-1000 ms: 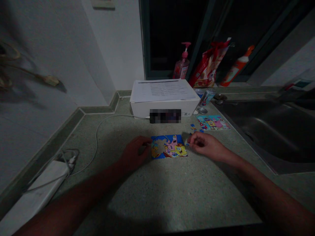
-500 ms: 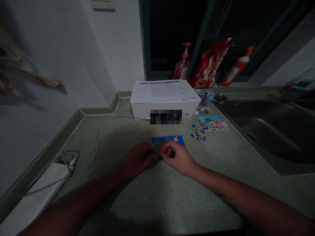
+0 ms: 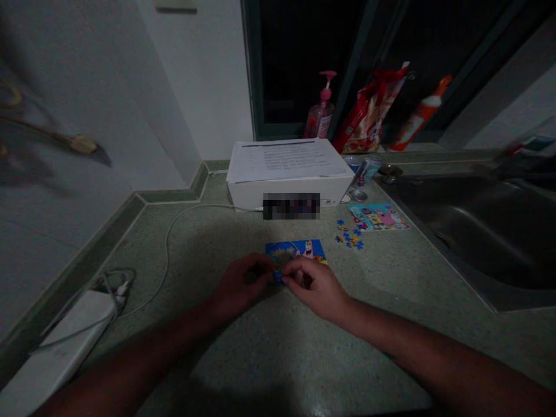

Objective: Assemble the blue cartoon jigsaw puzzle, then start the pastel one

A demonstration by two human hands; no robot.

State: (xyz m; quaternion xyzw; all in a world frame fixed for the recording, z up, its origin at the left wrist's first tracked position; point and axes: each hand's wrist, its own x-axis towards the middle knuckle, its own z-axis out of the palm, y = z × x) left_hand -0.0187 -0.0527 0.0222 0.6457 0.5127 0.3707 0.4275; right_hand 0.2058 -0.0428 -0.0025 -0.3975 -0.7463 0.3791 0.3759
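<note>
A partly filled jigsaw puzzle (image 3: 316,246) with a blue cartoon picture lies on the counter under my fingertips. Its left part shows a bare grey gap. My left hand (image 3: 245,279) is at the puzzle's lower left, thumb and forefinger pinched together. From the right, my right hand (image 3: 319,286) pinches at the lower edge, its fingertips almost meeting the left ones. A small puzzle piece (image 3: 278,277) shows dimly between the two hands; the fingers hide most of it. Several loose puzzle pieces (image 3: 348,237) lie to the right of the board.
Behind the puzzle stands a white box (image 3: 286,165) with printed paper on top. A cartoon picture card (image 3: 380,217) and a can (image 3: 369,169) are at the right, beside a steel sink (image 3: 478,231). A cable (image 3: 167,249) runs from a white power strip (image 3: 78,324) at the left.
Both hands have shifted slightly down at the board, uncovering more of the picture's upper right part. The fingertips remain close together, and the camera view has moved a little.
</note>
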